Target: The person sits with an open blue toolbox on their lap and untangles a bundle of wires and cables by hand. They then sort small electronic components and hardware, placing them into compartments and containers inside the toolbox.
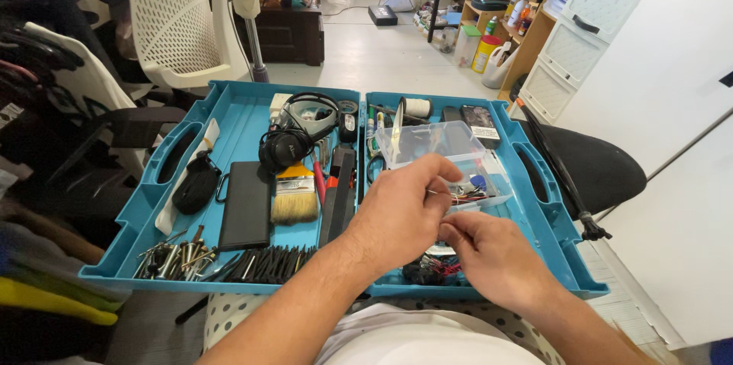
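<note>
Teal tool case, opened flat for access. Left hand and right hand: fingertips pinched on thin wires beside clear plastic box.

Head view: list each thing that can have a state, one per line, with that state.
Teal tool case: open, both halves flat.
Clear plastic box: lid up.
Paintbrush: lying flat, bristles toward the person.
Headphones: lying in the left half.
Left hand: fingers pinched over the small wired parts.
Right hand: fingers curled, pinching at those parts.
</note>
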